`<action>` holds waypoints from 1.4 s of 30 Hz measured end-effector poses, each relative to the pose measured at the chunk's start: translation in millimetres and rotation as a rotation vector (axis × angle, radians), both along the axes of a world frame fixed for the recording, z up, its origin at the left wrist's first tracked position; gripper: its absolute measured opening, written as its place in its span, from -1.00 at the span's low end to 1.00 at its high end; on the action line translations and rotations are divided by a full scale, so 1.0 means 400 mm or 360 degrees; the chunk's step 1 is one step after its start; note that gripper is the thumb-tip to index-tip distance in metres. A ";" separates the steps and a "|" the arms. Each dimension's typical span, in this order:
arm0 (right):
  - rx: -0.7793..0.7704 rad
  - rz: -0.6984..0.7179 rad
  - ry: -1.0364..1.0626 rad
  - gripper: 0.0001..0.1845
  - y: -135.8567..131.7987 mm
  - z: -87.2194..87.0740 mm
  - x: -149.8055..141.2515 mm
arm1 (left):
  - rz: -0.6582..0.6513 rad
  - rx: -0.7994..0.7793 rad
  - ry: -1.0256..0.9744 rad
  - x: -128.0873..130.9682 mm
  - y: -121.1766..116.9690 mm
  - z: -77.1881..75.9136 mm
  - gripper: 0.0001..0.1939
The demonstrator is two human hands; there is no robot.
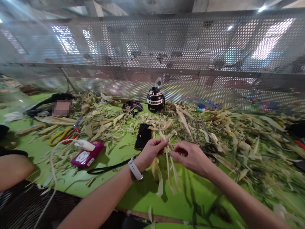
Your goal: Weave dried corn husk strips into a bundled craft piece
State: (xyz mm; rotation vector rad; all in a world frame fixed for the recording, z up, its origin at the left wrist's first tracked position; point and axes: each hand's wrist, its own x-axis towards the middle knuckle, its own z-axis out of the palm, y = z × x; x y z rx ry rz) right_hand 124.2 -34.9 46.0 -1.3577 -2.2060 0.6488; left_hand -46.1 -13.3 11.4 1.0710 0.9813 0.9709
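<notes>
Pale dried corn husk strips hang between my two hands over the green tabletop. My left hand, with a light watch on its wrist, pinches the strips near their upper part. Close beside it on the right, my right hand is closed, thumb and fingertips at the same strips. A wider, curled husk piece dangles below my left hand. Just behind the left hand lies a black smartphone, with small husk bits on its screen.
Loose husks cover much of the green table. A black bottle stands at the back, before a perforated metal screen. At left lie scissors and a magenta power bank with a white cable. Another person's arm rests far left.
</notes>
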 end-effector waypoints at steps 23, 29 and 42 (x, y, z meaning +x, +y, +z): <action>-0.0430 0.0062 0.0347 -0.69 0.034 -0.002 0.039 | -0.0138 -0.0009 -0.0157 -0.028 0.021 0.006 -0.68; -0.0552 0.0071 0.0380 -0.73 0.026 0.010 0.033 | -0.0157 -0.0055 -0.0140 -0.025 0.016 0.012 -0.71; -0.0373 -0.0004 0.0310 -0.76 0.030 0.007 0.039 | -0.0118 0.0217 0.0070 -0.017 0.005 0.012 -0.74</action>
